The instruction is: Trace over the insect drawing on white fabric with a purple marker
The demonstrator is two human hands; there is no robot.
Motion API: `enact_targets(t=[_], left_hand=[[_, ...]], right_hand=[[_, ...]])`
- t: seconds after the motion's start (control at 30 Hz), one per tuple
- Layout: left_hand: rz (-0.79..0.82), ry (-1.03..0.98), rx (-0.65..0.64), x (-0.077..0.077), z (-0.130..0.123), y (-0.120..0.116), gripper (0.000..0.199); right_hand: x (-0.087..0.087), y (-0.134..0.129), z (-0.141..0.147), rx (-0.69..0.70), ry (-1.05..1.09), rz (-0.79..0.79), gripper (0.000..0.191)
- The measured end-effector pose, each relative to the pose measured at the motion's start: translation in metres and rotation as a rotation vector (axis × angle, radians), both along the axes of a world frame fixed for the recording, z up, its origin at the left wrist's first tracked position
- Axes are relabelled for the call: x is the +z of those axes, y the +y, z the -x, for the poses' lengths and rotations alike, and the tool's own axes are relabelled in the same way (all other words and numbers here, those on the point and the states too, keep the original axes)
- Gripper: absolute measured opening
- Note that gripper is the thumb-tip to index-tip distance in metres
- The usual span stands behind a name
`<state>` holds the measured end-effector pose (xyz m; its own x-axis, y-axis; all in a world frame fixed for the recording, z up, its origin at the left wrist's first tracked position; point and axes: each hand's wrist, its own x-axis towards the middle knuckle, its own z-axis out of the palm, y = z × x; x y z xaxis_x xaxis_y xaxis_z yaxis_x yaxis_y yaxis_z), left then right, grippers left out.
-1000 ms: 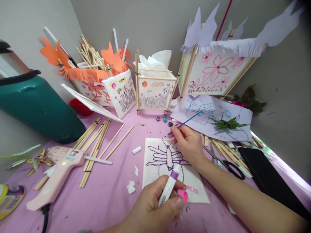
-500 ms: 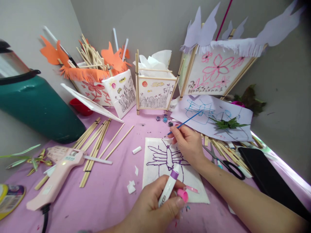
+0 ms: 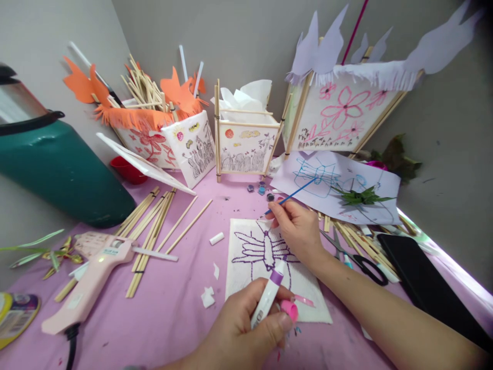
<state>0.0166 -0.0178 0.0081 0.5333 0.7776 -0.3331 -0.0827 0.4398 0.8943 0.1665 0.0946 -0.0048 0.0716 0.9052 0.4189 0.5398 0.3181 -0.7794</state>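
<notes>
My left hand [image 3: 246, 324] is closed around a white and purple marker [image 3: 265, 300], its tip pointing up over the panel; a small pink cap [image 3: 289, 310] is also between its fingers. My right hand [image 3: 298, 226] pinches a thin blue paintbrush [image 3: 295, 194]. The brush tip is at the top edge of the white panel [image 3: 241, 282], by the antennae of a purple insect drawing [image 3: 268, 251]. A pink strip [image 3: 304, 300] lies on the panel's right part, partly behind my left hand's fingers.
Left are a glue gun [image 3: 92, 277], wooden sticks [image 3: 154, 231] and a green bottle [image 3: 61, 169]. Small paint pots [image 3: 262, 190] sit beyond the panel. Scissors [image 3: 365, 264], a black phone [image 3: 427, 288] and a drawn sheet [image 3: 285, 174] are right. Decorated boxes [image 3: 248, 149] stand behind.
</notes>
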Motion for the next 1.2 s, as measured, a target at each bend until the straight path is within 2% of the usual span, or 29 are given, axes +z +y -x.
enact_targets(t=[0.6,0.83,1.0,1.2], left_hand=[[0.016,-0.012,0.005,-0.0010,0.0005,0.0004,0.032],[0.038,0.027,0.027,0.0057,-0.0003,-0.0013,0.031],[0.040,0.012,0.000,0.0049,0.0002,-0.0001,0.031],[0.023,0.035,0.004,0.0043,0.0007,0.0006,0.028]], right_hand=[[-0.0015,-0.0002,0.0011,0.020,0.023,0.000,0.028],[-0.0014,0.0004,-0.0010,-0.004,-0.026,-0.016,0.029],[-0.0021,0.0004,-0.0005,0.024,-0.012,0.007,0.029],[0.0010,0.0014,-0.0043,-0.058,-0.017,-0.037,0.029]])
